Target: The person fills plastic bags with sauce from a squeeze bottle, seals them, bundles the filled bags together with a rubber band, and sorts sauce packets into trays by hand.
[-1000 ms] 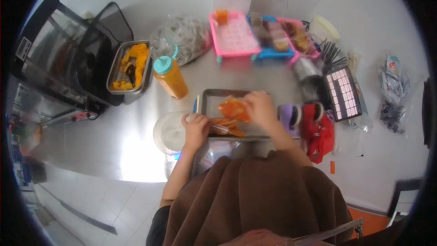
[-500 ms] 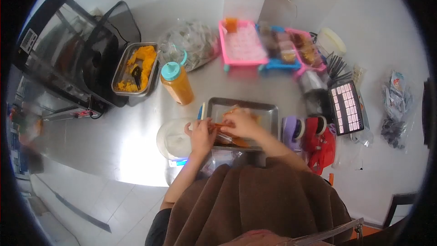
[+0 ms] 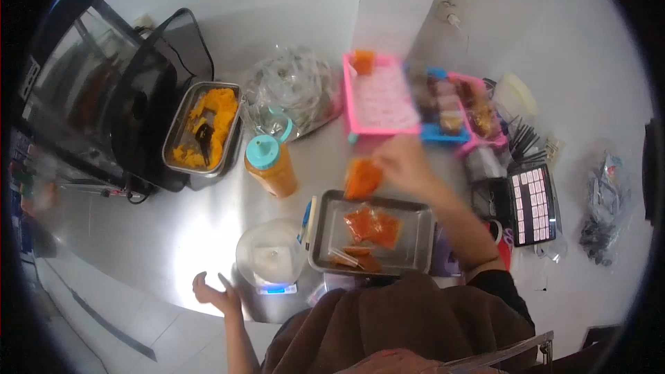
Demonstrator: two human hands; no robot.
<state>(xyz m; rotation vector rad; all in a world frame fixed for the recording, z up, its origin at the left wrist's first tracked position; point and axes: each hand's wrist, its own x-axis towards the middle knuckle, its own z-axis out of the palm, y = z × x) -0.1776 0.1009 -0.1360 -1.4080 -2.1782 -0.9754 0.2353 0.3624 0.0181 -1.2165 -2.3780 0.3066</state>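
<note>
My right hand pinches a small clear packet of orange-red filling above the far edge of a metal tray. In the tray lie more orange packets, with a clear strip-like piece near its front. My left hand is empty at the table's front edge, its fingers apart. Closest to it stands a kitchen scale with a lit display and a round, pale, translucent container on top. Beyond the scale is a squeeze bottle with a teal cap and amber contents.
A pink basket at the back holds pale contents and one orange packet. Blue and pink baskets stand beside it. Left are a metal pan of yellow-orange food and a black glass-sided appliance. A tablet is at right.
Both hands were together over the tray. My right hand has moved away and up, carrying a packet; my left hand has moved left and toward me, letting go. The view has shifted.
</note>
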